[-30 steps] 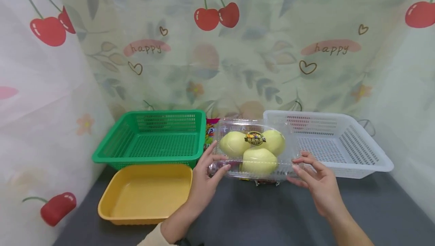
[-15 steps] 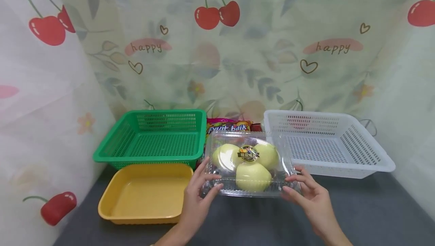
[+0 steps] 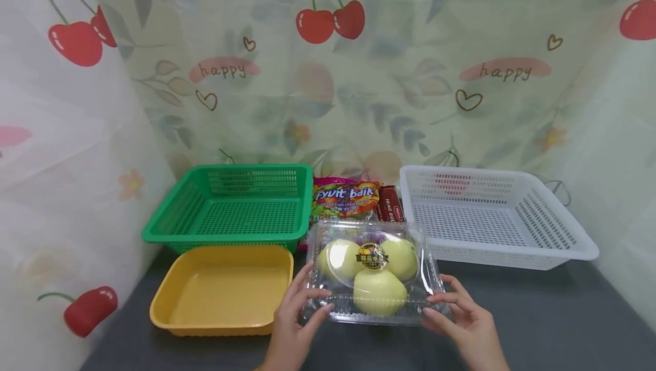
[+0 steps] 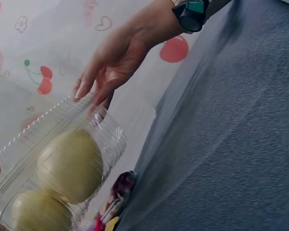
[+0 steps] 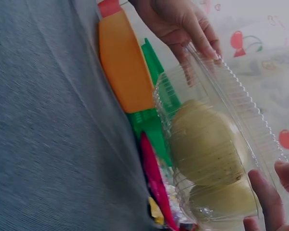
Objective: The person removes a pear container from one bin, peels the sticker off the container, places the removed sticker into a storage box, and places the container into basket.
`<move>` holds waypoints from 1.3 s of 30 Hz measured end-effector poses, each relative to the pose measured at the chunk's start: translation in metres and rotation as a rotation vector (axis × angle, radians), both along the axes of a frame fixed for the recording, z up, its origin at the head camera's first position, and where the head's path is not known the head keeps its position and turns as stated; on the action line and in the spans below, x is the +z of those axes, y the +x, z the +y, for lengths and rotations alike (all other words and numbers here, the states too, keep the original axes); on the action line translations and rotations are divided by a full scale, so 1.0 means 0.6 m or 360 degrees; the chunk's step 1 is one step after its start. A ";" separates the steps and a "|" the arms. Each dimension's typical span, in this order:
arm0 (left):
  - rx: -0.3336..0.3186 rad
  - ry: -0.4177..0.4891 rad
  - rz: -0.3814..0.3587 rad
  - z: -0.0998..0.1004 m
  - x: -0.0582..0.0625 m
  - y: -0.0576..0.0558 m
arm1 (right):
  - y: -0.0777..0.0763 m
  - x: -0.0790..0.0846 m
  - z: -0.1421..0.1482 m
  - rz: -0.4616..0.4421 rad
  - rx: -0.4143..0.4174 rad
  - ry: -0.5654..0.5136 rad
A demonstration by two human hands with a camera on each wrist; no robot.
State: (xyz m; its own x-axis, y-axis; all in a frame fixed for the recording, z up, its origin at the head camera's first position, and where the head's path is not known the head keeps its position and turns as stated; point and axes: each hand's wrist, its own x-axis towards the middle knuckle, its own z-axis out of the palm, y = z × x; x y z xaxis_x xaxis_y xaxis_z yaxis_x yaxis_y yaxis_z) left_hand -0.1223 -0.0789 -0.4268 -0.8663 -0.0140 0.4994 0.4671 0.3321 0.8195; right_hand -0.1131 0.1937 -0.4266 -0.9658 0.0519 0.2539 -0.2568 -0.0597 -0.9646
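A clear plastic fruit box (image 3: 338,305) with a black and gold label (image 3: 372,256) is held in front of me, lid side facing up. Three pale yellow-green fruits (image 3: 380,294) lie inside. My left hand (image 3: 293,325) grips the box's left front corner, thumb on the front edge. At the opposite corner my right hand (image 3: 470,325) holds it the same way. Both wrist views show the box (image 5: 231,96) raised above the dark table, with the fruits (image 4: 70,166) resting against its ribbed wall. The undersides of the fingers are partly hidden.
Behind the box lie a colourful bag of fruit chews (image 3: 348,197) and a dark red packet (image 3: 392,205). A green basket (image 3: 150,234) and a yellow tray (image 3: 159,303) stand at left, a white basket (image 3: 584,248) at right. A printed curtain (image 3: 359,103) hangs at the back.
Both hands have brought the fruit box towards me and lower, slightly leftward at first. The bag of fruit chews and the dark red packet behind it have come into sight.
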 end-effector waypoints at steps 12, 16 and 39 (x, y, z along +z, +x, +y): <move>0.0128 -0.0052 0.0053 -0.003 -0.029 0.031 | 0.019 -0.029 -0.008 -0.0280 -0.0091 -0.0022; 0.0177 -0.0069 0.0049 -0.001 -0.032 0.039 | 0.024 -0.038 -0.007 -0.0266 -0.0096 -0.0005; 0.0206 0.0033 -0.0413 0.002 -0.038 0.059 | 0.035 -0.075 -0.015 -0.0415 -0.0211 0.0035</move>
State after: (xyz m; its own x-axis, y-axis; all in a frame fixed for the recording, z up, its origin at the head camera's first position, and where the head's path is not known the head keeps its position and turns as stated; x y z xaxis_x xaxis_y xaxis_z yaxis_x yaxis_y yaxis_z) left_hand -0.0869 -0.0779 -0.4495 -0.9554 -0.1405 0.2597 0.1958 0.3570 0.9133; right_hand -0.0923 0.1848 -0.4714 -0.9838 0.1790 0.0006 -0.0043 -0.0206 -0.9998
